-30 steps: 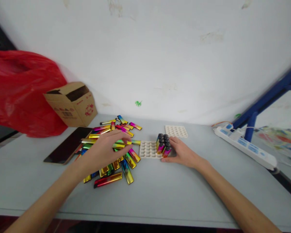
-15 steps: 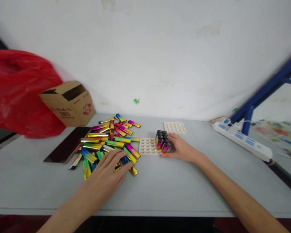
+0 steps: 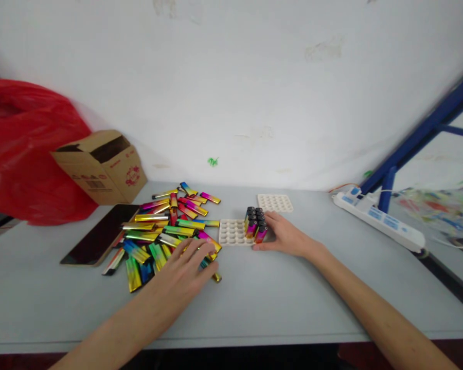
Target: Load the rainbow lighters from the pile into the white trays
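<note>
Several shiny rainbow-coloured lighters [image 3: 185, 224] lie in a loose pile on the table. Over the pile's near right side is my left hand [image 3: 191, 267], fingers bent and apart, thumb spread from the forefinger; a lighter shows partly beneath it. A white tray with rows of holes [image 3: 231, 234] lies to the right of the pile. Several lighters [image 3: 255, 224] stand upright, black tops up, at the tray's right end. My right hand [image 3: 285, 236] wraps that end, thumb at the front corner and fingers behind the standing lighters.
A second white tray [image 3: 274, 202] lies behind, near the wall. To the left are a dark tablet-like slab [image 3: 100, 234], an open cardboard box [image 3: 104, 167] and a red plastic bag [image 3: 34, 154]. A white power strip [image 3: 378, 221] runs along the right, by a blue frame [image 3: 420, 133].
My left hand has shifted slightly right over the near lighters. My right hand stays at the tray. The whole view has moved a little.
</note>
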A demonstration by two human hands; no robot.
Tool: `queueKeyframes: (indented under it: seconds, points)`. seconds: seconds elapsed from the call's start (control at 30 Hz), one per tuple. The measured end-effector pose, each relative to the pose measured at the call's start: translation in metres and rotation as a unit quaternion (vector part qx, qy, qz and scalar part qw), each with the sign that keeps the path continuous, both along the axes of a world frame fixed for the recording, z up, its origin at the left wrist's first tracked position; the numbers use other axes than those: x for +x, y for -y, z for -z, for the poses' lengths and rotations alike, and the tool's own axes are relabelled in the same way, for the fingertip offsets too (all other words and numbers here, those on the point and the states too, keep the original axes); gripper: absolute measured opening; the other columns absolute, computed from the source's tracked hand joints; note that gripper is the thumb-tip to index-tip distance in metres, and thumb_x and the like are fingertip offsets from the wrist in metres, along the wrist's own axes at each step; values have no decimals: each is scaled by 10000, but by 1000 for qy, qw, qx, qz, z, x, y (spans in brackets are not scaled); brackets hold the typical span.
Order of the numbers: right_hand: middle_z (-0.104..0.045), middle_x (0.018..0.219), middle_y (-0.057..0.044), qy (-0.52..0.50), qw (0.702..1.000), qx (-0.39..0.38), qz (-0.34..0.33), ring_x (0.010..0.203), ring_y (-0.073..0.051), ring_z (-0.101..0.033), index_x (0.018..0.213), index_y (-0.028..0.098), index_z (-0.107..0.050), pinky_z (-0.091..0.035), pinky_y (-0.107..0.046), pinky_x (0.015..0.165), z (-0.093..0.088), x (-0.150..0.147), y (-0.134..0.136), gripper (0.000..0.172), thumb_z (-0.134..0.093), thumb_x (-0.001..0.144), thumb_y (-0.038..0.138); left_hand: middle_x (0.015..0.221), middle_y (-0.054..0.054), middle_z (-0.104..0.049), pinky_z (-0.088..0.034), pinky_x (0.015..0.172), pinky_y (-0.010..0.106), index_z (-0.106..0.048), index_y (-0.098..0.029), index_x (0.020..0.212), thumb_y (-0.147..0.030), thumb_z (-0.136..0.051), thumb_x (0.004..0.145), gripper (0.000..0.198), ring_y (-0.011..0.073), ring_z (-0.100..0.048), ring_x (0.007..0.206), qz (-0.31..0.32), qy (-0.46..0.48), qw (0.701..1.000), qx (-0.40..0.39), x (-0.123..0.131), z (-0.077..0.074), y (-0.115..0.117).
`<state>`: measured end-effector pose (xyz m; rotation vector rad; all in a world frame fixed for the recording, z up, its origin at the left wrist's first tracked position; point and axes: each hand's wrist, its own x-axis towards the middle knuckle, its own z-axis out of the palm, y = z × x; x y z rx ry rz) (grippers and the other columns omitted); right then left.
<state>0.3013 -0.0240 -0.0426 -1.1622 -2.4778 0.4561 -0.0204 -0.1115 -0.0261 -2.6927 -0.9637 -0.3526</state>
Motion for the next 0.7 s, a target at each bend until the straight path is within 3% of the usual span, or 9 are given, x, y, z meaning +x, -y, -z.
queueKeyframes:
  seconds: [0.1, 0.2, 0.27, 0.37, 0.43, 0.53, 0.63, 0.7]
  points:
    - [-642, 1103, -133, -2, 1000, -2, 1, 1012, -311, -590, 1088, 155, -645, -503, -454, 910, -1, -1, 0, 570, -820, 789, 609, 1111, 76, -685, -541, 976, 398, -692, -241, 1036, -132, -625, 923, 171, 260, -640, 1114, 11, 108, 991, -77, 1, -16, 0]
    - [-642, 1088, -119, -4, 1000, -1, 4, 996, -302, -593, 1085, 165, -646, -505, -439, 899, -2, -1, 0, 558, -838, 777, 589, 923, 32, -697, -564, 742, 294, -661, -237, 1037, -318, -665, 937, 129, 196, -675, 818, -32, 244, 953, -178, -1, -37, -7]
    - [-639, 1057, -111, -1, 1000, 1, 5, 977, -298, -592, 1056, 167, -646, -506, -434, 887, -2, -2, 0, 551, -833, 776, 603, 809, 0, -675, -529, 618, 260, -628, -229, 998, -387, -713, 903, 203, 160, -638, 671, -59, 337, 900, -270, -1, -50, -18]
    - [-637, 1047, -112, 3, 1000, 3, 5, 974, -299, -590, 1048, 167, -646, -508, -436, 886, -2, -1, 0, 560, -806, 789, 637, 758, -7, -678, -511, 580, 250, -542, -219, 905, -410, -730, 891, 268, 147, -641, 632, -53, 491, 765, -413, 6, -61, -46]
    - [-639, 1062, -112, 0, 1000, 5, 3, 986, -300, -592, 1073, 170, -645, -508, -437, 898, -2, -1, 1, 577, -792, 795, 654, 767, 5, -705, -524, 609, 268, -464, -217, 831, -396, -731, 890, 328, 154, -668, 652, -31, 557, 677, -480, 15, -60, -65]
    - [-637, 1057, -106, -1, 1000, 7, 5, 980, -295, -594, 1085, 171, -642, -510, -433, 896, 0, -1, 0, 591, -785, 794, 666, 851, 28, -737, -558, 720, 333, -515, -215, 970, -330, -791, 833, 329, 178, -708, 728, -6, 588, 604, -538, 28, -50, -87]
    - [-634, 1048, -105, 2, 1000, 7, 6, 976, -295, -592, 1072, 170, -636, -514, -433, 888, 1, -1, -1, 590, -791, 789, 664, 891, 44, -726, -551, 770, 337, -545, -199, 1227, -306, -780, 846, 460, 187, -712, 810, 9, 565, 592, -574, 36, -37, -92]
    - [-632, 1041, -104, 3, 1000, 7, 7, 977, -298, -591, 1051, 172, -632, -515, -433, 883, 1, -1, -1, 578, -797, 785, 659, 835, 25, -687, -514, 685, 277, -571, -183, 1225, -313, -739, 890, 397, 157, -671, 766, 1, 541, 596, -594, 38, -30, -89]
